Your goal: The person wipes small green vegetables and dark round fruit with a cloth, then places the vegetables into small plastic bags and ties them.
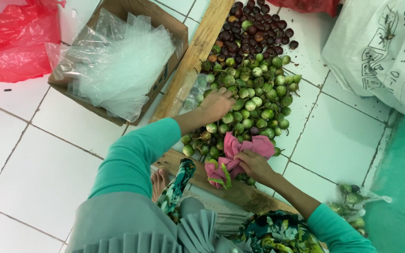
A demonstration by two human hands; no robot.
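Observation:
A heap of small round green eggplants [254, 98] lies on the white tiled floor, with dark purple ones [254, 33] at its far end. My left hand [216, 104] reaches into the near left side of the green heap, fingers curled down over the fruits; whether it grips one I cannot tell. My right hand [254, 165] holds a crumpled pink cloth [233, 157] with a green edge at the near end of the heap. Both arms wear teal sleeves.
A cardboard box [172, 28] full of clear plastic bags [118, 61] stands at the left. Wooden planks [198, 51] border the heap. A red plastic bag [12, 37] sits far left, a white sack [385, 51] far right, and bagged eggplants [352, 204] near right.

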